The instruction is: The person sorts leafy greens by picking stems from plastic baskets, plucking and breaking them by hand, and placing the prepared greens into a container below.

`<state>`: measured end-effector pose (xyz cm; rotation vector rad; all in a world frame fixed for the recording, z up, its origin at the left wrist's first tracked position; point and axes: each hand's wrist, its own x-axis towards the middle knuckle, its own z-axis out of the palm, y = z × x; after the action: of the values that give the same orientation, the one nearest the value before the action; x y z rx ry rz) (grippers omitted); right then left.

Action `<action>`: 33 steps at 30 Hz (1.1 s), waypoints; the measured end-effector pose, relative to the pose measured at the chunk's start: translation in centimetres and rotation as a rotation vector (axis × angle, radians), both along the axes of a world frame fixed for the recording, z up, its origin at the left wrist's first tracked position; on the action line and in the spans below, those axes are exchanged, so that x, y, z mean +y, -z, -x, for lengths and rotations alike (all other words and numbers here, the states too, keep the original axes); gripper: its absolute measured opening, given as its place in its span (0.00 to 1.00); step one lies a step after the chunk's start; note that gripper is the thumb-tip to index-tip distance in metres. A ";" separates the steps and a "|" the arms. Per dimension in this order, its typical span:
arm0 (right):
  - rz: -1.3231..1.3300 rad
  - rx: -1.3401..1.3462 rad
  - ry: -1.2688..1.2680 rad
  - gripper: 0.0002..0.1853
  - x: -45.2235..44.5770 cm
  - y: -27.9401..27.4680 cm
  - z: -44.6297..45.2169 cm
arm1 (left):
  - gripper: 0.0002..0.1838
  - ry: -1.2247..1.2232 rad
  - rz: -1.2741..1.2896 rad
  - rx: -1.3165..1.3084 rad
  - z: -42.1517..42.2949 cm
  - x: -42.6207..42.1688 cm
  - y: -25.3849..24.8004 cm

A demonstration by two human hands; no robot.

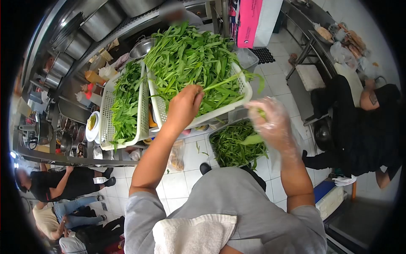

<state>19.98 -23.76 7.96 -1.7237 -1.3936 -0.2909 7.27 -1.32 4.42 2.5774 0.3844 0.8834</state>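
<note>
My left hand (pixel 185 105), bare, is closed on a green stem (pixel 220 84) over the front of the large white basket (pixel 203 122), which is heaped with leafy greens (pixel 190 55). To the right, my right hand (pixel 267 120) wears a clear plastic glove. Its fingers are curled round a bit of green stem, and a leaf (pixel 252 139) shows just below them. Under that hand, a dark bin (pixel 214 148) on the floor holds more greens. A narrower white basket (pixel 143 110) of greens stands left of the large one.
Metal pots (pixel 103 21) line a shelf at the upper left. A white plate (pixel 92 134) sits beside the narrow basket. One person in black (pixel 359 122) works at the right counter; several other people stand at the lower left. A plastic bag (pixel 176 156) lies below the baskets.
</note>
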 end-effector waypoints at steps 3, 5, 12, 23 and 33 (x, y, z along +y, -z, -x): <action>0.015 -0.025 -0.008 0.07 3.2 0.0 1.2 | 0.06 0.084 0.112 0.050 0.6 -2.8 0.1; -0.013 -0.270 0.014 0.07 5.3 2.7 0.8 | 0.06 0.120 0.061 -0.007 1.0 -4.3 0.7; 0.495 -0.045 0.282 0.07 2.9 6.1 0.6 | 0.06 0.059 0.251 0.002 2.2 -10.0 5.1; 0.297 0.852 0.385 0.13 -6.5 8.0 -4.7 | 0.12 -0.054 0.183 0.063 0.2 -1.6 3.6; 0.339 0.811 0.317 0.15 -7.5 7.9 -2.5 | 0.13 -0.496 -0.348 0.581 -3.4 19.2 9.8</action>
<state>22.48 -31.29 0.09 -2.0062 -0.5921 0.4675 10.66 17.86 -5.35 3.1005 1.1631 0.3277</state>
